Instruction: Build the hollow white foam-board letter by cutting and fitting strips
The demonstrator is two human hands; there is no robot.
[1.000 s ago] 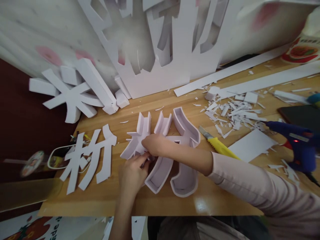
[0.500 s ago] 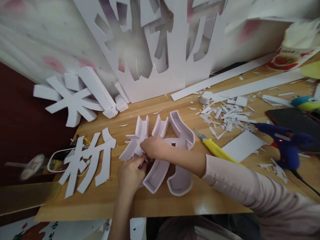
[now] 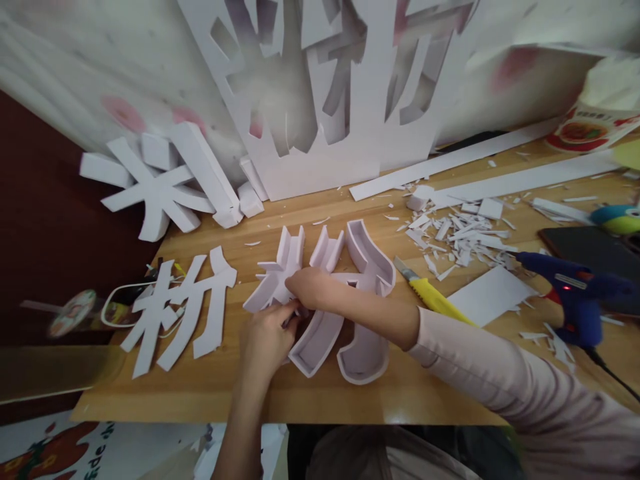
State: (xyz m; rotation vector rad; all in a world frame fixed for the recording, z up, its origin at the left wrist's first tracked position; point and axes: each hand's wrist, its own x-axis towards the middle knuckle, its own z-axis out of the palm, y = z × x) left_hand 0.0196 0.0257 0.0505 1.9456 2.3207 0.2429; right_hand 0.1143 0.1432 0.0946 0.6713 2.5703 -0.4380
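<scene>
A white foam letter shape with raised walls (image 3: 367, 357) lies on the wooden table, open side up. My left hand (image 3: 267, 337) is at its lower left part, fingers bent and pressed together against the foam. Just above and to the right, my right hand (image 3: 310, 288) reaches into the same part with its fingers curled down. The fingertips of both hands meet at the walls, and what lies between them is hidden. A flat white foam character (image 3: 200, 293) lies to the left.
A yellow cutter (image 3: 435, 300), foam scraps (image 3: 465, 233), a white sheet (image 3: 493, 293) and a blue glue gun (image 3: 580, 287) lie to the right. Behind stand a cut-out foam board (image 3: 320, 170) and a foam shape (image 3: 155, 190). A paper bucket (image 3: 585, 127) is at the back right.
The camera view has shifted slightly, so the whole scene sits a little further right. Both hands stay at the same part of the walled letter shape.
</scene>
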